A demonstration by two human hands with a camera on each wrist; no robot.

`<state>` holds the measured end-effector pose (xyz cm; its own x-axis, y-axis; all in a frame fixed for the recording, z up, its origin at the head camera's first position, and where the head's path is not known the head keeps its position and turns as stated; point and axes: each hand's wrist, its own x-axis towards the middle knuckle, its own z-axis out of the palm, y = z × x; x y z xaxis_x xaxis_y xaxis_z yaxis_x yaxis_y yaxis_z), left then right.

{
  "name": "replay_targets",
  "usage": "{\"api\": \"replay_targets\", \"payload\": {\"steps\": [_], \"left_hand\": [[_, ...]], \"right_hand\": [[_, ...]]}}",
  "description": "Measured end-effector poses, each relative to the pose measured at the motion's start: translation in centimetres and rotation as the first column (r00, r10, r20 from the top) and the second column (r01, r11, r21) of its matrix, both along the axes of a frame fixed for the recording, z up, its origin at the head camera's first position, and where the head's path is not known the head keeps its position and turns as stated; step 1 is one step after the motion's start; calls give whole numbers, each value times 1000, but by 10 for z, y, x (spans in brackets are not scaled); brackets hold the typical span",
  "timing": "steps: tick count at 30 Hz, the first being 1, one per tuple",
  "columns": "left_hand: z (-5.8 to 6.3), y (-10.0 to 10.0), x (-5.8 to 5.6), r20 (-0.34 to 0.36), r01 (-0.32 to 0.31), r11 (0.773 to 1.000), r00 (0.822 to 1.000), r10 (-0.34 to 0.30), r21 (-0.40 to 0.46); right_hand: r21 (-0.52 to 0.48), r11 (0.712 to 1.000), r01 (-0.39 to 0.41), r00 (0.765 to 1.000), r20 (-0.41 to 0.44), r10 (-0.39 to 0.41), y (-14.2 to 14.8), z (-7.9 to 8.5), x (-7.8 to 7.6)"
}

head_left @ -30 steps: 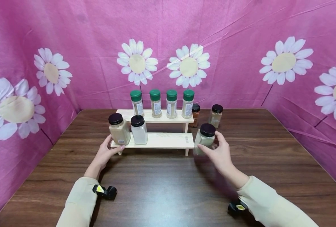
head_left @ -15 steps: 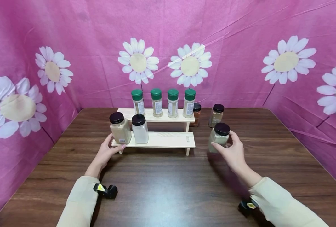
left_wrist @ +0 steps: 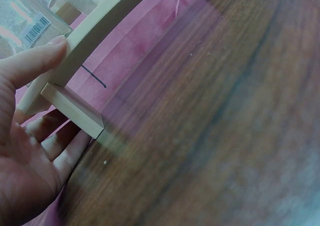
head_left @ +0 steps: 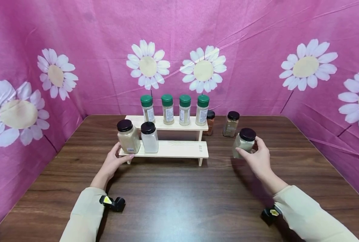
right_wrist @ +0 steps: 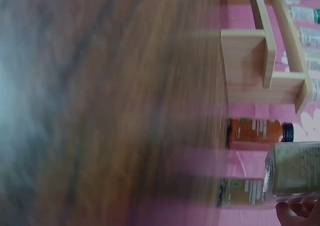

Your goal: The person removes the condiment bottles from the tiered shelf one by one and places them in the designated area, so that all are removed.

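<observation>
My left hand [head_left: 110, 163] grips the left end of the lower step of a pale wooden two-step rack [head_left: 179, 149]. In the left wrist view its thumb [left_wrist: 37, 61] lies on the step's front edge and its fingers reach behind the rack's leg [left_wrist: 75, 111]. On that step stand a jar of beige powder [head_left: 129, 139] and a jar of white powder [head_left: 150, 139], both with black lids. To the right of the rack, my right hand [head_left: 258, 159] holds a black-lidded square jar of pale green powder [head_left: 242, 145]. The right wrist view has this jar [right_wrist: 295, 168] raised off the table.
Several green-capped shakers [head_left: 168, 111] stand on the rack's upper step. Behind its right end is a black-lidded jar of orange-red spice [head_left: 209, 124], partly hidden. Further right stands a jar of brownish spice [head_left: 230, 125]. A pink flowered cloth [head_left: 246, 67] hangs behind the wooden table [head_left: 179, 195].
My right hand has carried the pale green jar rightward, away from the rack's right end. The left hand keeps its hold on the rack, which stays in place.
</observation>
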<state>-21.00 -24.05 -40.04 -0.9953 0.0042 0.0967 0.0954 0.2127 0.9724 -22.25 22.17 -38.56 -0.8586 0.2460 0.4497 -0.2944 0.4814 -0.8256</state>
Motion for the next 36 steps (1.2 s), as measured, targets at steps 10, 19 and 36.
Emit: {"api": "replay_targets", "payload": {"steps": [10, 19, 36], "left_hand": [[1, 0, 1, -7, 7, 1000, 1000, -7, 5], [-2, -2, 0, -7, -2, 1000, 1000, 2, -22], [-2, -2, -1, -8, -4, 1000, 1000, 4, -11]], "right_hand": [[0, 999, 51, 998, 30, -51, -1, 26, 0], [25, 993, 114, 993, 21, -114, 8, 26, -13], [35, 993, 114, 990, 75, -116, 25, 31, -42]]}}
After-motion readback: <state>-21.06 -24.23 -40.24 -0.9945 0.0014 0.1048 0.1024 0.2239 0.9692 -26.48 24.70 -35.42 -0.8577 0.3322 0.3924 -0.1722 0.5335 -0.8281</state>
